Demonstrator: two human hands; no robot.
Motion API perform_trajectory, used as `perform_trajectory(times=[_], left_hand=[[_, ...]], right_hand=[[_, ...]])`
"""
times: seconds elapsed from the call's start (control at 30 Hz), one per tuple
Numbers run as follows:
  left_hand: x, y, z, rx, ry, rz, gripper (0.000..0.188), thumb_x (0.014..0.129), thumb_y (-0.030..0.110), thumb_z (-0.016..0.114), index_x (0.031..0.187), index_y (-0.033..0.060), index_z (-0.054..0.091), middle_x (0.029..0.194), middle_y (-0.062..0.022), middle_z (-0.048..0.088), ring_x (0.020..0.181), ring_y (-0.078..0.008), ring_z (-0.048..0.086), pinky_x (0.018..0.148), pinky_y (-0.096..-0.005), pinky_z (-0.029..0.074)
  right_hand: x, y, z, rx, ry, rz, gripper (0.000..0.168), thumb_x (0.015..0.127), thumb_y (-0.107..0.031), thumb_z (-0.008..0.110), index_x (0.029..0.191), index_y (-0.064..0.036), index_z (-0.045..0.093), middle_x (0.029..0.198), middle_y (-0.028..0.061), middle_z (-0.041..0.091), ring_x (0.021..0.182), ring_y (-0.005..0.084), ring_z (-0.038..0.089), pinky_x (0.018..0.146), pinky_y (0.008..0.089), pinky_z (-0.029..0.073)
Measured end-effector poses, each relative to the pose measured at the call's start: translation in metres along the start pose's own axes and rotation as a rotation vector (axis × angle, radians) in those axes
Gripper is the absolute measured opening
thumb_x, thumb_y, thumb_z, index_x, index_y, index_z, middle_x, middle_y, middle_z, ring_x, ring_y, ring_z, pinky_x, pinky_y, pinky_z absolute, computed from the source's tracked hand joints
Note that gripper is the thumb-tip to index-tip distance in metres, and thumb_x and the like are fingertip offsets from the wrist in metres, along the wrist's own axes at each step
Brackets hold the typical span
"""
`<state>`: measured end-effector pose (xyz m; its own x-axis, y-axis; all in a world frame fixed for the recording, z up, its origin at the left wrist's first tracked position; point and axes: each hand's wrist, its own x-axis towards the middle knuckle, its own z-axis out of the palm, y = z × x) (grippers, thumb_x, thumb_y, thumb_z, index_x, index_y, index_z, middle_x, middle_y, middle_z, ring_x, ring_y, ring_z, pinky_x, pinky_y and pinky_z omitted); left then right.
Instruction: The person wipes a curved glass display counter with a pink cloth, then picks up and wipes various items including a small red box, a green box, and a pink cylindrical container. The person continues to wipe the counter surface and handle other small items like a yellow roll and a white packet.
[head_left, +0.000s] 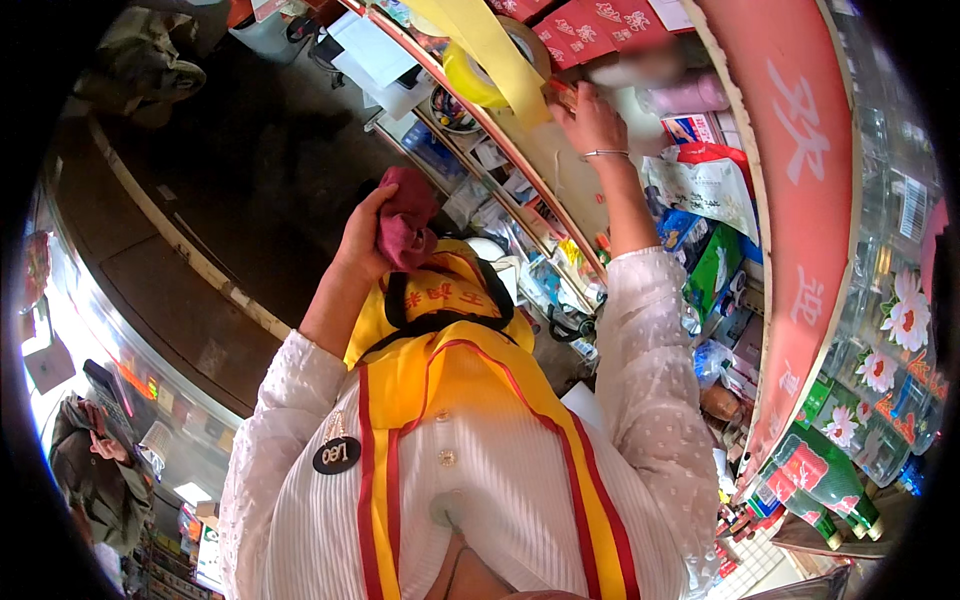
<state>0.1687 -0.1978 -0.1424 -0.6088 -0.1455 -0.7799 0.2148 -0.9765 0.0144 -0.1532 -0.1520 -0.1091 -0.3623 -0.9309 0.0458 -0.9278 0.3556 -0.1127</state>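
My left hand (360, 232) grips a crumpled maroon cloth (407, 217) in front of my yellow apron (457, 289). Over a shelf board (559, 165) on the right, my right hand (592, 124) has its fingers closed around a small red-orange object (561, 94), mostly covered by them. Just beside those fingers hangs the end of a wide yellow strip (517, 75). Behind the strip sits a roll of clear yellowish tape (466, 79). A pink bottle-like item (686, 94) lies to the right of this hand.
Red boxes (600, 30) stand at the shelf's far end. Packets, including a white and red bag (709, 187), crowd its right side. A red banner (806, 150) curves along the outer edge. Green bottles (825, 480) stand at lower right. A glass counter (180, 420) is at left.
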Motion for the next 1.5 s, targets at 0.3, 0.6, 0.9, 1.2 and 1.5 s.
perform_trajectory(times=[0.3,0.6,0.9,1.2,1.5], left_hand=[[0.004,-0.001,0.001,0.009,0.017,0.009,0.033,0.085,0.028,0.058,0.106,0.0041,0.052,0.096,-0.0112,0.063,0.083,-0.0245,0.061,0.074,-0.0387,0.051],[0.004,-0.014,0.013,0.139,-0.037,0.071,0.027,0.087,0.024,0.056,0.107,0.0068,0.051,0.096,-0.0087,0.061,0.081,-0.0215,0.060,0.072,-0.0347,0.052],[-0.011,-0.066,0.084,0.495,-0.265,0.240,0.035,0.091,0.028,0.057,0.117,0.0049,0.050,0.097,-0.0024,0.057,0.081,-0.0113,0.056,0.069,-0.0252,0.048],[-0.017,-0.087,0.074,0.872,-0.364,0.194,0.042,0.093,0.040,0.051,0.107,0.0003,0.055,0.091,-0.0013,0.056,0.082,-0.0071,0.049,0.075,-0.0220,0.041],[-0.041,-0.080,0.082,1.136,-0.434,0.345,0.043,0.089,0.036,0.059,0.101,-0.0051,0.060,0.083,-0.0030,0.058,0.074,-0.0069,0.050,0.066,-0.0227,0.043]], right_hand=[[-0.013,-0.005,-0.010,-0.046,0.245,-0.107,0.017,0.080,-0.021,0.060,0.093,-0.009,0.058,0.090,0.0122,0.059,0.077,0.0342,0.061,0.063,0.0431,0.050],[-0.085,-0.012,-0.032,0.906,0.361,0.527,0.026,0.093,-0.025,0.053,0.099,-0.001,0.056,0.088,0.0034,0.060,0.075,0.0114,0.057,0.063,0.0264,0.047],[-0.145,-0.085,-0.022,1.197,0.275,0.550,0.022,0.095,-0.025,0.049,0.099,-0.004,0.055,0.082,-0.0001,0.055,0.076,0.0080,0.049,0.069,0.0233,0.040],[-0.153,-0.101,-0.034,1.852,0.350,0.584,0.020,0.093,-0.024,0.052,0.099,-0.005,0.051,0.081,0.0111,0.063,0.078,0.0192,0.062,0.074,0.0306,0.048],[-0.157,-0.106,-0.034,1.862,0.432,0.460,0.018,0.095,-0.020,0.049,0.099,-0.003,0.050,0.078,0.0096,0.061,0.077,0.0190,0.062,0.073,0.0318,0.051]])
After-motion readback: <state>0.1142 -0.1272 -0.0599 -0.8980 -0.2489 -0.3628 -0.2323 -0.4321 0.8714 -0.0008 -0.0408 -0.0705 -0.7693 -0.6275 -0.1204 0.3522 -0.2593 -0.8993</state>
